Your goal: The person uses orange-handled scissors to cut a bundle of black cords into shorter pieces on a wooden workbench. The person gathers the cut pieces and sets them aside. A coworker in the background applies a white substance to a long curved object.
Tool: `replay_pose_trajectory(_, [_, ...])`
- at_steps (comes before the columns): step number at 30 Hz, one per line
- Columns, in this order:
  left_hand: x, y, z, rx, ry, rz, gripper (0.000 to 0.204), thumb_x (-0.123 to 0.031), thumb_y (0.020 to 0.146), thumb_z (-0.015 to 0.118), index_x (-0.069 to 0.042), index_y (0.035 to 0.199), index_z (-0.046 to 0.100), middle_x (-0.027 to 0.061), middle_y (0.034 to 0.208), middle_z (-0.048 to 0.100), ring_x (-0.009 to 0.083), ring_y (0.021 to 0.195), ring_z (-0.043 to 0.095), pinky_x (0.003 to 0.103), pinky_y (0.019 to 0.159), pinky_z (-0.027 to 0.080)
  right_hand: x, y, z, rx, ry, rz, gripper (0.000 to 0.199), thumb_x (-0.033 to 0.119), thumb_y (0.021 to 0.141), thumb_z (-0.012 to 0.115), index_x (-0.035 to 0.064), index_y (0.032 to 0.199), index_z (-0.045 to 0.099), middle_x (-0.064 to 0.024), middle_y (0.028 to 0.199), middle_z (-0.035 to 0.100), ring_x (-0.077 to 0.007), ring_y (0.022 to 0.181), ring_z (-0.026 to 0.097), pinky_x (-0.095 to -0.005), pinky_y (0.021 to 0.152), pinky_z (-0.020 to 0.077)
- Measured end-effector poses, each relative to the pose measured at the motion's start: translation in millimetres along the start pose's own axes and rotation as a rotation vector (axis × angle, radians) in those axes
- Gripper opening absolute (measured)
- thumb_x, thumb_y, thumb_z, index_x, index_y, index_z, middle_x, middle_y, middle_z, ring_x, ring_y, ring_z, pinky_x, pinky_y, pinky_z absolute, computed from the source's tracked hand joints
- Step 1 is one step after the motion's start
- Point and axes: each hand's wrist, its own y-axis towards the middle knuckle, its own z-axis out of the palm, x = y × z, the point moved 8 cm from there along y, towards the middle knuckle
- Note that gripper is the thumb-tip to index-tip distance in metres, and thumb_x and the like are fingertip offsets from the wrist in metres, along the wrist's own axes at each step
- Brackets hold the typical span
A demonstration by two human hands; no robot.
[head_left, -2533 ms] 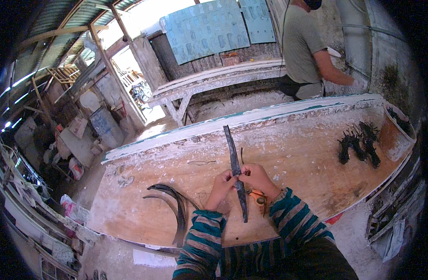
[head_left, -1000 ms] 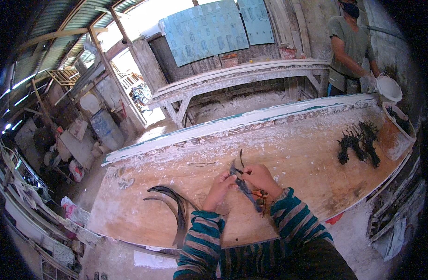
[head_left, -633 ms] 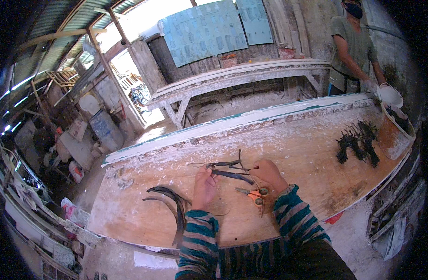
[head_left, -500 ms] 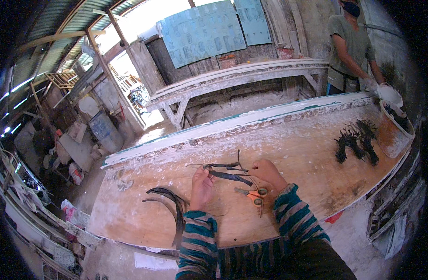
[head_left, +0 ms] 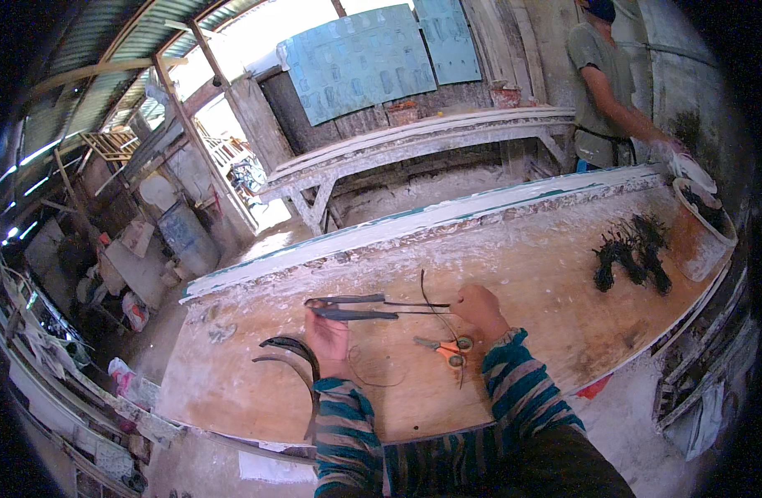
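Note:
Above the wooden table, my left hand is closed on one end of dark rubber-like strips. The strips run rightward, doubled and nearly parallel, narrowing to thin lengths. At their far end my right hand is closed as a fist on the thin ends, and the strips look taut. A short dark strip sticks up near the right fist. Orange-handled scissors lie partly open on the table, just below the right hand. More curved dark strips lie beside my left wrist, partly hidden by it.
Bundles of black strips lie at the table's right, near a dirty bucket. Beyond it a person holds a white container. A whitened board edges the table's far side; a long bench stands behind.
My left hand has moved left, away from my right, drawing the strips out straighter between them. The right hand has barely shifted. The person at right has leaned toward the bucket.

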Motion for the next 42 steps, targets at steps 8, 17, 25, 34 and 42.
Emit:
replay_pose_trajectory(8, [-25.5, 3.6, 5.3, 0.119, -0.351, -0.024, 0.013, -0.018, 0.089, 0.051, -0.008, 0.095, 0.055, 0.0026, 0.084, 0.054, 0.0138, 0.072, 0.048, 0.025, 0.063, 0.044, -11.1, 6.6, 2.4, -0.008, 0.088, -0.013, 0.029, 0.031, 0.061, 0.062, 0.0054, 0.073, 0.065, -0.0173, 0.074, 0.061, -0.0335, 0.071, 0.06, -0.041, 0.063, 0.0476])
replay_pose_trajectory(17, [42.6, -9.1, -8.8, -0.239, 0.464, -0.278, 0.009, -0.021, 0.089, 0.053, -0.012, 0.088, 0.055, -0.0025, 0.077, 0.057, 0.0107, 0.067, 0.055, 0.023, 0.053, 0.045, 12.8, -0.3, 9.0, 0.066, 0.174, -0.238, 0.03, 0.03, 0.062, 0.062, 0.0007, 0.068, 0.062, -0.0176, 0.063, 0.057, -0.0324, 0.059, 0.056, -0.0389, 0.056, 0.045])
replay_pose_trajectory(25, [72.7, -18.5, 2.1, -0.167, 0.627, -0.472, 0.004, -0.015, 0.085, 0.056, -0.011, 0.087, 0.056, -0.004, 0.075, 0.058, 0.0061, 0.061, 0.054, 0.019, 0.049, 0.043, 27.2, -17.0, -2.1, 0.188, 0.085, -0.137, 0.031, 0.032, 0.068, 0.064, 0.0012, 0.069, 0.061, -0.0175, 0.068, 0.059, -0.0337, 0.065, 0.058, -0.0401, 0.06, 0.0451])
replay_pose_trajectory(34, [99.8, -29.0, 0.2, -0.05, 0.921, -0.545, 0.011, -0.012, 0.083, 0.059, -0.009, 0.093, 0.059, -0.0042, 0.076, 0.06, 0.0045, 0.064, 0.053, 0.018, 0.055, 0.043, 43.3, -6.6, 4.1, 0.059, 0.531, -0.238, 0.029, 0.03, 0.081, 0.061, 0.0014, 0.085, 0.064, -0.0062, 0.073, 0.062, -0.0173, 0.063, 0.056, -0.0301, 0.057, 0.0438])
replay_pose_trajectory(42, [108.5, -31.1, 7.3, 0.047, 1.024, -0.525, 0.017, -0.007, 0.081, 0.062, -0.003, 0.097, 0.059, 0.0017, 0.082, 0.063, 0.0067, 0.067, 0.056, 0.018, 0.059, 0.044, 79.7, -28.6, 23.2, 0.284, 0.941, -0.312, 0.02, 0.021, 0.083, 0.06, 0.003, 0.09, 0.064, 0.0029, 0.073, 0.058, -0.0053, 0.061, 0.047, -0.0201, 0.055, 0.0396])
